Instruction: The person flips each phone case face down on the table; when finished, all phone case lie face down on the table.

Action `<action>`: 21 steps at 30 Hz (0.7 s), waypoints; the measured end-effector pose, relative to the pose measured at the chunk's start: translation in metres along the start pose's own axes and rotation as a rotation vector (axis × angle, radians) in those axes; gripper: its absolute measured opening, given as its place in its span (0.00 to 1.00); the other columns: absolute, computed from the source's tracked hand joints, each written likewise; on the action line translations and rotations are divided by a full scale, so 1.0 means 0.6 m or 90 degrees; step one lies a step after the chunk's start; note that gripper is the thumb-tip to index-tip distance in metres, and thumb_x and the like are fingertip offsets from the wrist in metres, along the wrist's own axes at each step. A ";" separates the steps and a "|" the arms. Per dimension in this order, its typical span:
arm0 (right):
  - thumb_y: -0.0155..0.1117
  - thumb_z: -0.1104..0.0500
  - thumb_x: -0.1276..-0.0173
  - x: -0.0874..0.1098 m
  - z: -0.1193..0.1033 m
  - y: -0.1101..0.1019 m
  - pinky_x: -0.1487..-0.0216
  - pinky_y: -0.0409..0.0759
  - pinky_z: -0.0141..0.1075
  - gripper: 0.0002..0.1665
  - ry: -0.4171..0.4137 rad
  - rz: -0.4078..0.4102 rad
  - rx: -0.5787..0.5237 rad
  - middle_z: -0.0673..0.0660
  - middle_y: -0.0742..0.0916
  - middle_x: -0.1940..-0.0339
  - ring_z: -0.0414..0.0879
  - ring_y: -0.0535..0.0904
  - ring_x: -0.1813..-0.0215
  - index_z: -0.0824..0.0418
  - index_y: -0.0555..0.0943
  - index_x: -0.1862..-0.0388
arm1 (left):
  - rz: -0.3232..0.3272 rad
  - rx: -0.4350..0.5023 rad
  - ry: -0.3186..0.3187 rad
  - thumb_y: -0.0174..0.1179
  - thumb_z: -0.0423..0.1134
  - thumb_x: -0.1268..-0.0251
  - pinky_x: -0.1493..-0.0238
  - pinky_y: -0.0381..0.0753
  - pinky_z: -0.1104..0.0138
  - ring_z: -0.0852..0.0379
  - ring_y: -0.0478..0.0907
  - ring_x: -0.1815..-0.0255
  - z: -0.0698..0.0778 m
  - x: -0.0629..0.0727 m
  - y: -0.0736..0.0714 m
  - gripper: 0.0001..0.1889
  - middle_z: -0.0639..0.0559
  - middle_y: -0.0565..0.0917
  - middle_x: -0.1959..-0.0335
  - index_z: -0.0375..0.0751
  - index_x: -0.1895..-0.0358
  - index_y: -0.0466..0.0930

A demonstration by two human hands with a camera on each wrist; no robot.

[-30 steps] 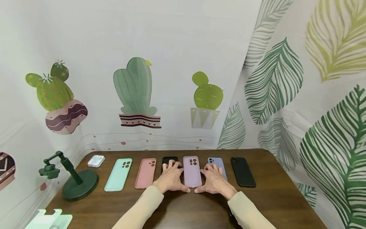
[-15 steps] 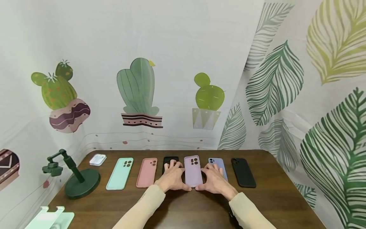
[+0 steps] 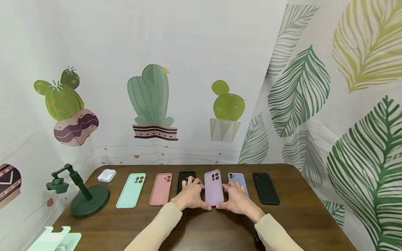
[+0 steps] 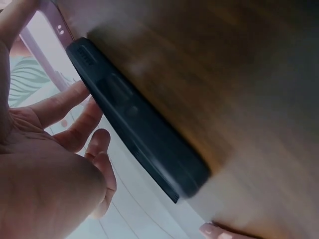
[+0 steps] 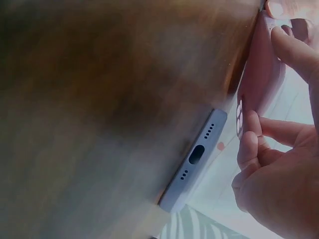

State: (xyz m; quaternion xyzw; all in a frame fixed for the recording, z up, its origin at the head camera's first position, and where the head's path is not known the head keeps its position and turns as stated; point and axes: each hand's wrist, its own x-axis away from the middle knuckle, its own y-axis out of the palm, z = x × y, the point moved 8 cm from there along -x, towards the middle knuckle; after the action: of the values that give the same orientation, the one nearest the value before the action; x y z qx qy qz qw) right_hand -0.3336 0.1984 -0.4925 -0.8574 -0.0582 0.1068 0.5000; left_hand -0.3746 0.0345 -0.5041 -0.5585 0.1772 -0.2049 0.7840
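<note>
In the head view a lilac phone case [image 3: 214, 188] with a camera cutout stands between both hands, its top turned slightly left. My left hand [image 3: 189, 196] holds its left side, thumb at the lower corner. My right hand [image 3: 236, 199] grips the right side, thumb at the other lower corner. The right wrist view shows the case's thin edge, with the right thumb [image 5: 294, 50] and fingers on it. A black phone case [image 4: 139, 119] lies beneath the left hand's fingers, partly hidden in the head view. A blue phone case [image 5: 194, 162] lies behind the right hand.
A mint case [image 3: 131, 191] and a pink case [image 3: 161, 190] lie to the left, another black case [image 3: 266, 188] to the right. A small white box [image 3: 107, 175], a dark green stand [image 3: 89, 202] and a pale green holder [image 3: 53, 240] occupy the table's left side.
The lilac case has shifted slightly right and turned a little, its top leaning left. Both hands have moved slightly right with it. The other cases stay in place.
</note>
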 end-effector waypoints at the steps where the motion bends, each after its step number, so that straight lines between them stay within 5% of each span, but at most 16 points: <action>1: 0.91 0.47 0.50 0.001 -0.001 -0.002 0.48 0.64 0.46 0.52 -0.001 0.002 -0.001 0.59 0.85 0.51 0.54 0.74 0.45 0.72 0.82 0.31 | 0.000 0.000 0.001 0.86 0.64 0.56 0.46 0.61 0.54 0.44 0.68 0.35 0.001 0.000 0.000 0.43 0.46 0.83 0.37 0.39 0.38 0.89; 11: 0.90 0.47 0.49 0.010 -0.004 -0.020 0.42 0.68 0.51 0.50 -0.003 0.018 0.005 0.59 0.85 0.48 0.55 0.75 0.43 0.70 0.82 0.32 | -0.006 -0.026 0.004 0.86 0.66 0.56 0.45 0.63 0.54 0.47 0.69 0.40 0.021 -0.005 0.003 0.44 0.47 0.84 0.39 0.42 0.38 0.89; 21: 0.89 0.50 0.46 0.013 -0.012 -0.034 0.48 0.62 0.45 0.48 -0.017 0.025 -0.002 0.55 0.83 0.52 0.52 0.73 0.47 0.68 0.82 0.29 | -0.023 0.027 0.003 0.86 0.64 0.54 0.48 0.59 0.58 0.48 0.68 0.41 0.029 -0.012 0.013 0.41 0.48 0.84 0.39 0.46 0.36 0.89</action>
State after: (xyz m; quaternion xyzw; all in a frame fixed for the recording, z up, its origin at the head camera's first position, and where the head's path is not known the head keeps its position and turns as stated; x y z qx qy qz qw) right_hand -0.3240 0.2042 -0.4722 -0.8577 -0.0479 0.1277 0.4957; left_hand -0.3711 0.0545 -0.5056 -0.5442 0.1644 -0.2237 0.7917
